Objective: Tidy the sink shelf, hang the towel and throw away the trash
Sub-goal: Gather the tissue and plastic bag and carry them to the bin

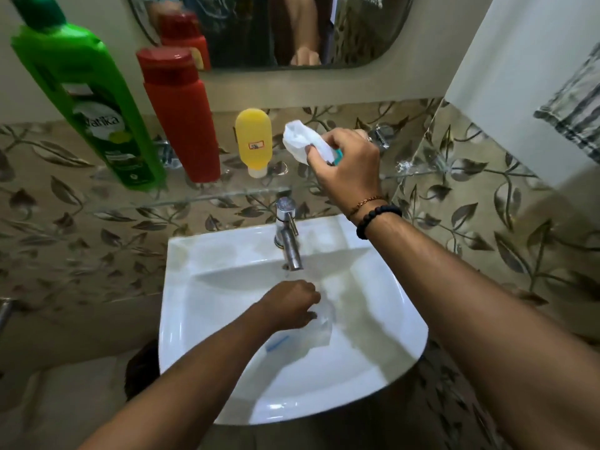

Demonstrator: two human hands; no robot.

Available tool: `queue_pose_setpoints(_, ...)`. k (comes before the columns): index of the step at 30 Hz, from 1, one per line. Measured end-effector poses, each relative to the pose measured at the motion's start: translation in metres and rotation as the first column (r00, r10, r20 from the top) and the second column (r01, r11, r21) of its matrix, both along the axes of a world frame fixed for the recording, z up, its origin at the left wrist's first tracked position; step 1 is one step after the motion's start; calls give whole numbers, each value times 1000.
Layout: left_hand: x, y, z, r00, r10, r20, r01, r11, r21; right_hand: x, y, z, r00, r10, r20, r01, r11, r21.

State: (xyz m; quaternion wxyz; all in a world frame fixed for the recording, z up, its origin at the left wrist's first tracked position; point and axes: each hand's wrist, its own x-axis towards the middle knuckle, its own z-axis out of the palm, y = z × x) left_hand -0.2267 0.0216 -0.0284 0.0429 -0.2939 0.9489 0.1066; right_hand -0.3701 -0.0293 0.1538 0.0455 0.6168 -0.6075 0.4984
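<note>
Right hand point(344, 164) pinches crumpled tissue point(300, 141) over glass shelf point(194, 194); left hand point(289, 303) grips clear wrapper point(316, 329) in sink point(181, 254). Lift both clear of bottles.

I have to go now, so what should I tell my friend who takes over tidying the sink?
Right hand: above the glass shelf, gripping a crumpled white tissue with something teal.
Left hand: in the white sink basin, closed on a clear plastic wrapper.
On the shelf: green bottle, red bottle, yellow bottle, all standing.
Left: bin both pieces of trash. Striped towel at far right; hanging unclear.
</note>
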Motion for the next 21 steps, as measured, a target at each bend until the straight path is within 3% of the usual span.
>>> queue_pose_setpoints(2, -6, 7, -32, 985, 32, 169, -45, 997, 70, 0, 1, -3, 1000, 1, 18, -1, 1000, -27)
queue_pose_setpoints(4, -10, 13, -52, 968, 57, 244, -93, 986, 140, -1, 3, -9, 999, 0, 35, 1, 999, -33)
queue_pose_setpoints(6, -14, 18, -65, 954, 77, 291, -100, 993, 67, -3, 5, -16, 999, 3, 45, -1, 999, -39)
queue_pose_setpoints(9, -16, 22, -58, 974, 83, 209, -58, 991, -122, -5, 10, -22, 1000, 19, 19, -18, 998, -59)
queue_pose_setpoints(11, -11, 20, -43, 990, 104, 100, -96, 992, -79, -8, 10, -20, 1000, 25, 12, -24, 998, -64)
queue_pose_setpoints(14, 15, 21, 1, 931, 117, -345, -145, 988, -58, -10, 12, -14, 995, 83, 57, -83, 996, 9)
queue_pose_setpoints(17, 47, 17, 54, 700, 199, -686, -343, 936, -79, -2, 20, -10, 976, 184, 115, -200, 969, 144)
queue_pose_setpoints(21, 78, 1, 127, 414, 280, -866, -609, 792, -35, 31, 31, 0, 889, 360, 282, -430, 869, 246)
